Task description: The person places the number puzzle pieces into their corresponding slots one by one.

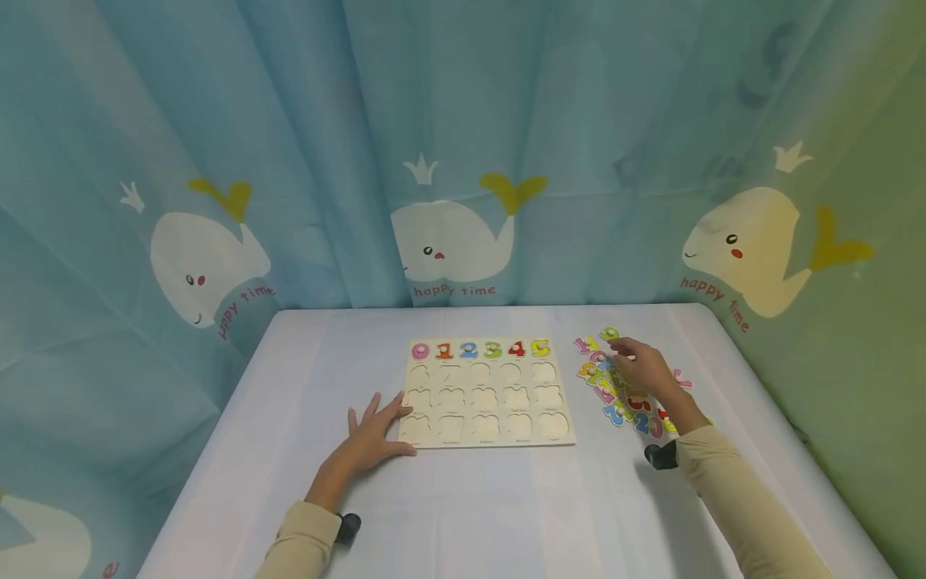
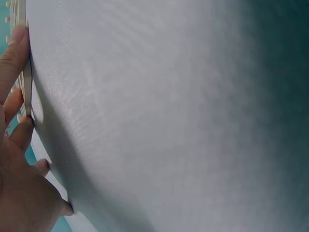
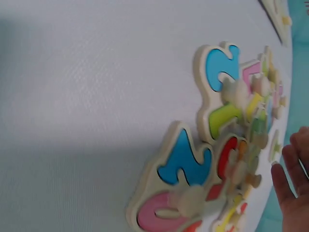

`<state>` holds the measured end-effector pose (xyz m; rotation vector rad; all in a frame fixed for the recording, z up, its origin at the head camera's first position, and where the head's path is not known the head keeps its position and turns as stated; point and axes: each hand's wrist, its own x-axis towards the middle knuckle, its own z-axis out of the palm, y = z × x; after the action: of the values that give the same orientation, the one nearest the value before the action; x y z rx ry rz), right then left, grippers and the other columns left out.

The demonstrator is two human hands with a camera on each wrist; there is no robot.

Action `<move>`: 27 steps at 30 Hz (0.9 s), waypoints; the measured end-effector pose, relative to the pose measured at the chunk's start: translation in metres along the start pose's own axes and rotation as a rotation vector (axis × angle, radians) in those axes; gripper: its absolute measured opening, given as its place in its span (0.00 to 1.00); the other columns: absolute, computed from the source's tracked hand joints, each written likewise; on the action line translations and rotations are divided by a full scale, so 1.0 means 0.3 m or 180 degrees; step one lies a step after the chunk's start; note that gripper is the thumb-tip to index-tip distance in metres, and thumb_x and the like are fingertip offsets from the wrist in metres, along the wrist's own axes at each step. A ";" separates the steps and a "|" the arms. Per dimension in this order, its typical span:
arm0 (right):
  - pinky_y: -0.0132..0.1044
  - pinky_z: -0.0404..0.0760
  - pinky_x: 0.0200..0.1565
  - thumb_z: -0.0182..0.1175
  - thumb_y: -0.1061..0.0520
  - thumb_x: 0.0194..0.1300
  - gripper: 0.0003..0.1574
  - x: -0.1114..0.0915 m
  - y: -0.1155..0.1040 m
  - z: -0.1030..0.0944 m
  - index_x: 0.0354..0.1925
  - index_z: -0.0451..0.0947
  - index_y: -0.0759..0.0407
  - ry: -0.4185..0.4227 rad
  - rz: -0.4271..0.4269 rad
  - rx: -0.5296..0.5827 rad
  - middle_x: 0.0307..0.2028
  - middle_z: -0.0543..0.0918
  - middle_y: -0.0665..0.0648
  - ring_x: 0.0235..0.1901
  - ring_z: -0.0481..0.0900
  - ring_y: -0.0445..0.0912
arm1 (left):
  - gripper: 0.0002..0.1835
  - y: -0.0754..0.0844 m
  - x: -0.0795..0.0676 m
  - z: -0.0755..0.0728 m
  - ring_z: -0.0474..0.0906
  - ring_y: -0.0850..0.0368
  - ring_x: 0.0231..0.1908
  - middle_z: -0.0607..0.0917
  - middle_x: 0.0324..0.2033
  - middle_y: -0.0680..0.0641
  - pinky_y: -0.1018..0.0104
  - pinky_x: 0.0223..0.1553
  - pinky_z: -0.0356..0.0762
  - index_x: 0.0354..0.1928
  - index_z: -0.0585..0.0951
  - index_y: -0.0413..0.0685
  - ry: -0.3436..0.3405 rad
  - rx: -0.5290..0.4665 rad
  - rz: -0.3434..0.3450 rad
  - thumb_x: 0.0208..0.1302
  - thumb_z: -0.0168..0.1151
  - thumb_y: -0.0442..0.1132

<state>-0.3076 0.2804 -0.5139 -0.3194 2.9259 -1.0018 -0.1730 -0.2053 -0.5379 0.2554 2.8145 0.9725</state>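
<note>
A wooden number puzzle board (image 1: 463,411) lies mid-table, with pieces 0 to 5 in its top row and rows of shaped recesses below. My left hand (image 1: 376,433) rests at its left edge, fingers spread; in the left wrist view, fingers (image 2: 13,55) touch the board's edge (image 2: 27,92). To the right lies a pile of knobbed number pieces (image 3: 186,162). My right hand (image 1: 642,366) reaches over it, fingers extended. Its fingertips are close to a green piece (image 1: 609,332) at the pile's far end. Contact there is unclear, and the hand hides part of the pile.
A white table (image 1: 311,362) carries everything. Behind it and at the sides hangs a blue-green curtain (image 1: 448,96) printed with whales. Each wrist bears a dark camera, such as the one on the left wrist (image 1: 349,527). A pink piece (image 1: 682,379) lies at the pile's right.
</note>
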 end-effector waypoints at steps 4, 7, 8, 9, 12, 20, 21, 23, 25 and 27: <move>0.59 0.71 0.52 0.52 0.62 0.69 0.23 -0.020 -0.008 -0.041 0.61 0.66 0.68 0.0019 -0.0002 0.0114 0.56 0.71 0.73 0.53 0.71 0.68 | 0.45 0.003 0.003 -0.006 0.38 0.35 0.69 0.63 0.67 0.42 0.32 0.58 0.20 0.65 0.69 0.45 0.0003 -0.0049 -0.0001 0.44 0.74 0.54; 0.58 0.73 0.50 0.52 0.61 0.69 0.24 -0.038 0.001 -0.071 0.60 0.67 0.69 0.0074 -0.0075 0.0142 0.56 0.71 0.74 0.52 0.72 0.67 | 0.45 0.003 0.004 -0.007 0.38 0.35 0.69 0.62 0.68 0.42 0.32 0.58 0.19 0.64 0.70 0.45 0.0012 -0.0046 -0.0024 0.43 0.74 0.54; 0.58 0.74 0.48 0.53 0.61 0.69 0.23 -0.045 0.008 -0.079 0.60 0.67 0.69 0.0118 -0.0086 0.0126 0.55 0.72 0.73 0.51 0.73 0.67 | 0.45 0.002 0.005 -0.006 0.38 0.36 0.69 0.62 0.68 0.43 0.33 0.59 0.19 0.64 0.70 0.46 0.0003 -0.0033 -0.0038 0.43 0.74 0.55; 0.58 0.75 0.47 0.53 0.61 0.69 0.23 -0.054 0.018 -0.087 0.59 0.68 0.70 0.0137 -0.0090 0.0112 0.54 0.73 0.73 0.50 0.74 0.66 | 0.43 0.001 0.005 -0.004 0.38 0.35 0.69 0.62 0.68 0.42 0.32 0.59 0.19 0.63 0.71 0.46 0.0008 -0.0024 -0.0028 0.43 0.74 0.55; 0.58 0.75 0.44 0.54 0.60 0.68 0.22 -0.089 0.052 -0.107 0.58 0.69 0.69 0.0176 0.0013 0.0065 0.52 0.75 0.71 0.49 0.74 0.65 | 0.43 0.002 0.009 0.001 0.38 0.36 0.69 0.61 0.68 0.42 0.32 0.59 0.19 0.63 0.72 0.46 0.0007 -0.0032 0.0000 0.43 0.73 0.56; 0.63 0.66 0.51 0.52 0.56 0.70 0.23 -0.180 0.123 -0.117 0.59 0.69 0.68 0.0119 0.0426 0.0051 0.54 0.73 0.72 0.54 0.66 0.67 | 0.45 0.001 0.013 0.008 0.38 0.35 0.69 0.64 0.67 0.43 0.32 0.58 0.19 0.64 0.70 0.46 -0.0008 0.0013 -0.0015 0.43 0.73 0.57; 0.63 0.67 0.50 0.52 0.56 0.70 0.23 -0.181 0.125 -0.112 0.59 0.68 0.68 0.0138 0.0447 0.0052 0.54 0.73 0.73 0.54 0.67 0.67 | 0.46 0.001 0.012 0.008 0.38 0.35 0.69 0.64 0.67 0.43 0.32 0.58 0.19 0.64 0.69 0.46 -0.0012 0.0009 -0.0024 0.43 0.73 0.57; 0.62 0.68 0.50 0.52 0.57 0.70 0.23 -0.171 0.128 -0.097 0.59 0.68 0.68 0.0168 0.0439 0.0048 0.54 0.73 0.72 0.54 0.67 0.66 | 0.47 -0.002 0.008 0.007 0.38 0.35 0.69 0.65 0.66 0.43 0.32 0.58 0.19 0.65 0.69 0.45 -0.0006 0.0009 -0.0037 0.43 0.73 0.56; 0.61 0.69 0.50 0.52 0.58 0.70 0.24 -0.151 0.124 -0.077 0.60 0.67 0.67 0.0164 0.0358 0.0052 0.55 0.72 0.72 0.53 0.68 0.66 | 0.46 -0.003 0.003 0.008 0.39 0.35 0.69 0.65 0.66 0.43 0.32 0.58 0.19 0.65 0.69 0.45 0.0018 -0.0013 -0.0043 0.43 0.74 0.56; 0.60 0.70 0.50 0.52 0.60 0.69 0.24 -0.128 0.123 -0.055 0.61 0.67 0.66 0.0113 0.0300 0.0035 0.55 0.73 0.71 0.53 0.69 0.65 | 0.46 -0.004 0.001 0.014 0.39 0.35 0.69 0.64 0.67 0.42 0.32 0.58 0.19 0.65 0.70 0.45 0.0021 -0.0041 -0.0040 0.43 0.73 0.56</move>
<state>-0.2783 0.3266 -0.5248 -0.1634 2.9345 -1.0205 -0.1726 -0.2037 -0.5418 0.2333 2.8112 0.9902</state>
